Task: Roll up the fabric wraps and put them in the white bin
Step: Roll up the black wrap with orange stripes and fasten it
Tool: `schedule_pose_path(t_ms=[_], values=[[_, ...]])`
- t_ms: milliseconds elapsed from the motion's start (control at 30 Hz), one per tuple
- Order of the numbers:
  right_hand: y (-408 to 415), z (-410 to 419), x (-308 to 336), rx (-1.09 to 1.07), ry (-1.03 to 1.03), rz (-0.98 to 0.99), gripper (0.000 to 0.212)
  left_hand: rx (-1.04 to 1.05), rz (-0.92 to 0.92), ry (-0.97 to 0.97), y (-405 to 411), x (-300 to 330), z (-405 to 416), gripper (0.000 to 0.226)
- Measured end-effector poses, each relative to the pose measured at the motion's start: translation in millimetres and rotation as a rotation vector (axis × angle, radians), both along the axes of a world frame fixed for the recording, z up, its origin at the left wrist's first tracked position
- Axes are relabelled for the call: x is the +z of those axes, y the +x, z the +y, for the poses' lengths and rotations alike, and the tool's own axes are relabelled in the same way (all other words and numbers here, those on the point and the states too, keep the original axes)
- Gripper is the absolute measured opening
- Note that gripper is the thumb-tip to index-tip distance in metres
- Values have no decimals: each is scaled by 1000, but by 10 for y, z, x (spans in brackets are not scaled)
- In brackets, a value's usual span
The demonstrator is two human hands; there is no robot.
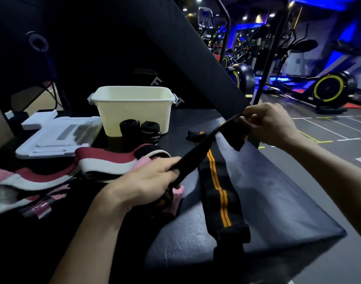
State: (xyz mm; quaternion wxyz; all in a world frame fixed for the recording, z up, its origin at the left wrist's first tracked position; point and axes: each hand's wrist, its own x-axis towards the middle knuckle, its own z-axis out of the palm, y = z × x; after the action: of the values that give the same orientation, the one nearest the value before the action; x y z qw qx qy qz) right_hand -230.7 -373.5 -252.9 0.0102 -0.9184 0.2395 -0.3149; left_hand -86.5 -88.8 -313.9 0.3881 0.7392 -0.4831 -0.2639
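Nearest, a flat black fabric wrap with orange stripes (218,193) lies on the dark padded worktop (278,191). Above it, left hand (146,181) and right hand (268,121) each clench a taut black fabric strap (198,148). Beyond the strap, two rolled black wraps (140,130) stand against the empty white plastic bin (132,111).

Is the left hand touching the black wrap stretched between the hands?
Touching. The head view shows the left hand with fingers curled round the black wrap.
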Motion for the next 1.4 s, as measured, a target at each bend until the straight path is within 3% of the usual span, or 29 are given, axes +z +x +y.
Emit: schedule_pose_path(t_ms=[133, 233, 300, 367, 400, 533, 633, 700, 833, 867, 1000, 1133, 1267, 1400], values=[[45, -26, -87, 121, 526, -190, 15, 3, 57, -106, -12, 69, -46, 32], [151, -57, -82, 176, 1017, -337, 23, -13, 150, -177, -100, 98, -86, 35], [235, -111, -152, 153, 1152, -380, 20, -9, 224, -216, -131, 95, -126, 49], [338, -202, -307, 100, 1085, -321, 8, -16, 271, -237, -169, 77, -160, 50], [391, -243, -391, 73, 1063, -284, 13, -7, 278, -231, -195, 75, -188, 51], [626, -342, -561, 88, 1070, -215, 54, 20, 260, -216, -222, 51, -315, 57], [769, -383, -605, 208, 1046, -253, 70, 13, 486, -220, -222, 0, -407, 43], [838, -414, -656, 221, 1088, -192, 66, 52, 497, -226, -254, -62, -439, 21], [946, -464, -817, 76, 1033, -28, 32, 91, 378, -198, -249, -235, -556, 32], [972, -472, -850, 68, 1046, -39, 25, 91, 353, -187, -256, -243, -577, 38], [1090, -538, -902, 17, 1124, -126, 43, 34, 337, -140, -247, -345, -638, 42], [1228, -623, -924, 3, 1138, -207, 10, -52, 275, -48, -272, -430, -678, 44], [1330, -704, -961, -9, 1031, -220, 39, -52, 241, -22, -270, -457, -701, 58], [1378, -769, -1029, 25, 906, -104, 41, -60, 258, -13, -248, -427, -691, 62]])
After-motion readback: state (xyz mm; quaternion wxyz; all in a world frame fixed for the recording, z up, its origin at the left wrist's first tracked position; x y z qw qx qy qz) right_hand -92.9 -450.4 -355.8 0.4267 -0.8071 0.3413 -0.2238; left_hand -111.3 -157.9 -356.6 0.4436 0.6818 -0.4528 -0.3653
